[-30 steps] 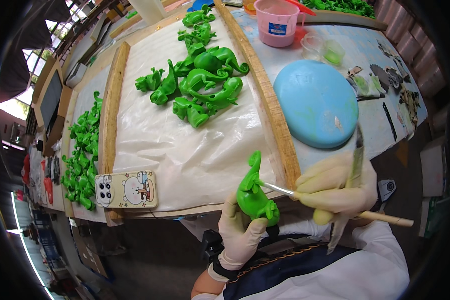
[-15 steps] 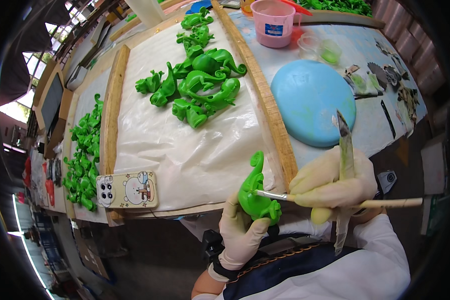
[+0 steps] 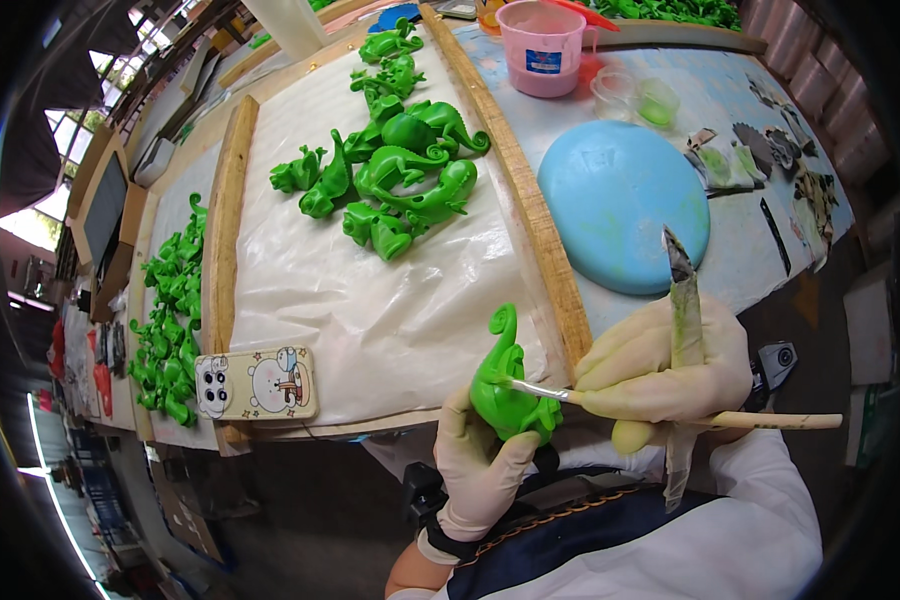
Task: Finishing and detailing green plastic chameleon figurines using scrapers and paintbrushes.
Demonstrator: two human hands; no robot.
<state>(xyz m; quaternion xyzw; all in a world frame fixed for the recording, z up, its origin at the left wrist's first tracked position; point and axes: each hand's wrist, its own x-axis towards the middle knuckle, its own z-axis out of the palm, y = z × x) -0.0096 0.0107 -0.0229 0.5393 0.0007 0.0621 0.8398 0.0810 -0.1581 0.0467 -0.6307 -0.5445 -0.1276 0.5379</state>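
Observation:
My gloved left hand grips a green chameleon figurine by its lower part, its curled tail pointing up. In my gloved right hand is a thin paintbrush with a pale wooden handle; its tip touches the figurine's side. The same hand also holds a tape-wrapped craft knife between its fingers, the dark blade pointing up. Ahead on the white plastic sheet lies a loose group of similar green figurines.
A wooden strip divides the bench. Right of it are a light blue round basin, bottom up, a pink measuring cup, clear cups and stained rags. At left lie a patterned phone and a pile of green pieces.
The figurine has turned slightly in my left hand and shifted a little left. The brush handle has tilted down at its far end, and the knife's tip has moved slightly left and lower.

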